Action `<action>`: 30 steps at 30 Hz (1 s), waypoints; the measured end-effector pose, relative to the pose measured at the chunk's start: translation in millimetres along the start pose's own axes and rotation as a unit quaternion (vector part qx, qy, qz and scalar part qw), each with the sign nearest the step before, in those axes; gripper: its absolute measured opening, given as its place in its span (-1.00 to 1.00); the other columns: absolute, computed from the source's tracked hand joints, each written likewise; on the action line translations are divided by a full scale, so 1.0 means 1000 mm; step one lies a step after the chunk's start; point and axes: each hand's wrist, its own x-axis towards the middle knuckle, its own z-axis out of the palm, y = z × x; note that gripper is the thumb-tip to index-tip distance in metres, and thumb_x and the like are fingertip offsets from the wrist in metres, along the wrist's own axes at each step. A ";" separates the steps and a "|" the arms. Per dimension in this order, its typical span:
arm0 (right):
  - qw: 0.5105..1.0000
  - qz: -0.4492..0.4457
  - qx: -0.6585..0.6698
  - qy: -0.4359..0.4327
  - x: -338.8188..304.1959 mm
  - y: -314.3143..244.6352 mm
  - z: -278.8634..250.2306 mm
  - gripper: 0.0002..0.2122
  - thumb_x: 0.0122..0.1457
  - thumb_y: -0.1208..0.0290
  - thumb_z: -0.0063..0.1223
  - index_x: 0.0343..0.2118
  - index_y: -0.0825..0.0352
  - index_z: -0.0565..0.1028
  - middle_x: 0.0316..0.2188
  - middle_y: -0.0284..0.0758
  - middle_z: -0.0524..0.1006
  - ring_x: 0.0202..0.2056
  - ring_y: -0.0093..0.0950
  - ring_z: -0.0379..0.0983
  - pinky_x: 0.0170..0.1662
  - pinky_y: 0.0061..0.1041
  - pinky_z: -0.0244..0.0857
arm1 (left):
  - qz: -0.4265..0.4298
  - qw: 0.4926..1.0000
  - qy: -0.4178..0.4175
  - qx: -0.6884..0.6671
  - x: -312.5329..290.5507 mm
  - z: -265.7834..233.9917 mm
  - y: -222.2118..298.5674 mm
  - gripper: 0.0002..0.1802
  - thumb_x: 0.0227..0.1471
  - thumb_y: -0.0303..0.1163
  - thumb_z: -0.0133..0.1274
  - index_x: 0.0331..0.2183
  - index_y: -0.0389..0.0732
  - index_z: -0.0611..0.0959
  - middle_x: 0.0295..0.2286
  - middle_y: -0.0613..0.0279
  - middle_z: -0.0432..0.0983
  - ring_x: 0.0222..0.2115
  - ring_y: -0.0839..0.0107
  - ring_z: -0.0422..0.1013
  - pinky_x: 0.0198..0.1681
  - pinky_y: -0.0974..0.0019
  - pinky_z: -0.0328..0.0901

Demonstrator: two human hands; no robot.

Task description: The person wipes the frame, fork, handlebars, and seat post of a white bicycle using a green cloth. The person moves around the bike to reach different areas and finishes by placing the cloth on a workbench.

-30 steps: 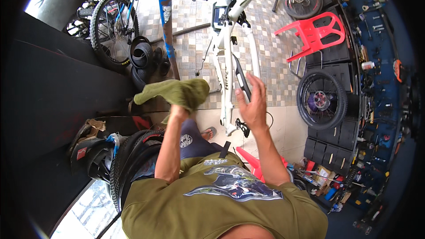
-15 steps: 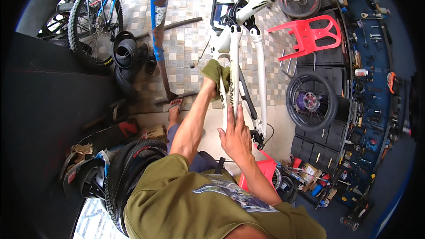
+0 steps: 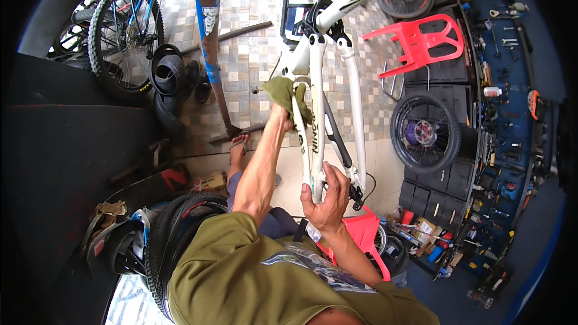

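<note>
From my remote seat: left hand [image 3: 282,118] clutches a green cloth [image 3: 278,91] bunched against a slim left tube of the white bicycle frame [image 3: 317,75], which stands ahead, between the blue post [image 3: 208,21] and red chair [image 3: 424,45]. Right hand [image 3: 329,203], thumb and fingers curved about the frame's near end; I cannot tell whether it grips.

the bike frame [image 3: 316,78] was white with black markings, the cloth [image 3: 278,91] olive green, the chair [image 3: 415,45] red, the post [image 3: 208,24] patchy blue and brown, the floor [image 3: 253,57] checkered.
</note>
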 end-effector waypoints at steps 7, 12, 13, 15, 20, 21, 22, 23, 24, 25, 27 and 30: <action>0.986 -0.116 0.119 0.025 0.006 0.002 -0.008 -0.80 0.08 0.42 0.21 -0.23 0.35 0.61 -0.37 -0.25 0.52 -0.27 -0.24 0.49 -0.14 -0.27 0.38 | 0.128 0.969 0.061 0.204 -0.031 -0.041 -0.062 -0.52 0.23 0.12 0.00 -0.13 -0.10 0.60 -0.39 0.30 0.58 -0.41 0.43 0.50 -0.32 0.21 0.46; 0.947 -0.181 0.239 -0.111 0.000 0.011 -0.014 -0.89 0.01 0.45 0.26 -0.37 0.28 0.63 -0.58 -0.34 0.55 -0.55 -0.36 0.52 -0.45 -0.43 0.39 | 0.407 0.704 0.080 0.576 0.020 -0.060 0.004 -0.48 0.24 -0.06 -0.02 0.05 -0.24 0.47 -0.04 0.15 0.44 0.01 0.35 0.33 0.09 0.26 0.27; 0.936 -0.204 0.247 -0.147 0.005 0.011 -0.014 -0.90 0.00 0.45 0.27 -0.39 0.28 0.63 -0.61 -0.35 0.55 -0.60 -0.38 0.51 -0.49 -0.45 0.38 | 0.449 0.641 0.102 0.614 0.034 -0.069 0.032 -0.47 0.22 -0.09 0.01 0.07 -0.26 0.45 -0.04 0.11 0.45 0.00 0.30 0.35 0.09 0.24 0.27; 0.941 -0.160 0.270 -0.126 0.000 0.015 -0.013 -0.93 0.01 0.46 0.29 -0.43 0.28 0.62 -0.65 -0.36 0.54 -0.65 -0.41 0.49 -0.54 -0.48 0.35 | 0.436 0.661 0.126 0.597 0.055 -0.041 0.038 -0.44 0.20 -0.13 0.06 0.09 -0.29 0.43 -0.02 0.02 0.50 -0.02 0.21 0.39 0.12 0.18 0.25; 0.956 -0.075 0.262 -0.105 -0.007 0.016 -0.008 -0.93 0.08 0.45 0.28 -0.44 0.30 0.61 -0.62 -0.32 0.58 -0.63 -0.38 0.51 -0.54 -0.46 0.36 | 0.098 0.961 0.059 0.250 0.059 -0.003 0.060 -0.69 0.19 -0.04 0.06 -0.28 -0.09 0.56 -0.57 0.30 0.45 -0.66 0.35 0.40 -0.65 0.14 0.34; 0.959 -0.062 0.257 -0.102 -0.009 0.015 -0.007 -0.93 0.08 0.44 0.27 -0.44 0.30 0.61 -0.62 -0.31 0.58 -0.63 -0.37 0.52 -0.54 -0.46 0.36 | 0.055 0.970 0.050 0.232 0.060 -0.005 0.057 -0.65 0.18 0.03 0.06 -0.29 -0.07 0.57 -0.63 0.33 0.41 -0.70 0.34 0.38 -0.66 0.11 0.33; 0.966 -0.066 0.224 -0.106 -0.011 0.015 -0.007 -0.92 0.11 0.44 0.27 -0.44 0.30 0.62 -0.61 -0.28 0.59 -0.63 -0.34 0.52 -0.53 -0.44 0.37 | 0.038 0.950 0.039 0.306 0.063 -0.004 0.060 -0.53 0.17 0.13 0.04 -0.18 -0.08 0.57 -0.49 0.28 0.48 -0.55 0.32 0.46 -0.58 0.01 0.37; 0.970 -0.059 0.218 -0.094 -0.013 0.016 -0.005 -0.92 0.12 0.43 0.27 -0.45 0.29 0.61 -0.61 -0.27 0.59 -0.62 -0.33 0.53 -0.53 -0.42 0.37 | 0.045 0.940 0.029 0.338 0.067 -0.001 0.062 -0.53 0.17 0.13 0.04 -0.18 -0.08 0.58 -0.49 0.27 0.48 -0.54 0.32 0.46 -0.57 0.02 0.38; 0.968 -0.037 0.229 -0.100 -0.013 0.015 -0.007 -0.91 0.13 0.42 0.25 -0.46 0.29 0.61 -0.61 -0.25 0.59 -0.61 -0.32 0.54 -0.53 -0.41 0.38 | 0.057 0.935 0.025 0.348 0.070 0.000 0.061 -0.53 0.17 0.12 0.04 -0.18 -0.09 0.58 -0.49 0.27 0.49 -0.54 0.32 0.46 -0.57 0.02 0.38; 0.970 -0.028 0.218 -0.102 -0.015 0.015 -0.006 -0.90 0.15 0.40 0.24 -0.46 0.29 0.61 -0.61 -0.25 0.59 -0.61 -0.31 0.55 -0.52 -0.40 0.39 | 0.064 0.934 0.026 0.349 0.072 -0.001 0.061 -0.53 0.18 0.12 0.03 -0.18 -0.09 0.58 -0.49 0.26 0.49 -0.54 0.32 0.47 -0.57 0.03 0.39; 0.969 -0.040 0.223 -0.093 -0.009 0.009 -0.006 -0.88 0.17 0.37 0.21 -0.45 0.28 0.61 -0.62 -0.26 0.59 -0.63 -0.28 0.54 -0.53 -0.39 0.40 | 0.073 0.934 0.036 0.349 0.073 -0.007 0.069 -0.54 0.18 0.11 0.03 -0.18 -0.10 0.59 -0.48 0.25 0.50 -0.54 0.31 0.47 -0.56 0.03 0.40; 0.975 -0.057 0.207 -0.065 -0.009 0.010 0.000 -0.88 0.14 0.40 0.22 -0.48 0.30 0.63 -0.70 -0.33 0.55 -0.68 -0.43 0.51 -0.57 -0.48 0.36 | 0.070 0.933 0.051 0.349 0.074 -0.016 0.076 -0.54 0.19 0.10 0.02 -0.18 -0.11 0.59 -0.47 0.23 0.52 -0.54 0.31 0.49 -0.55 0.04 0.41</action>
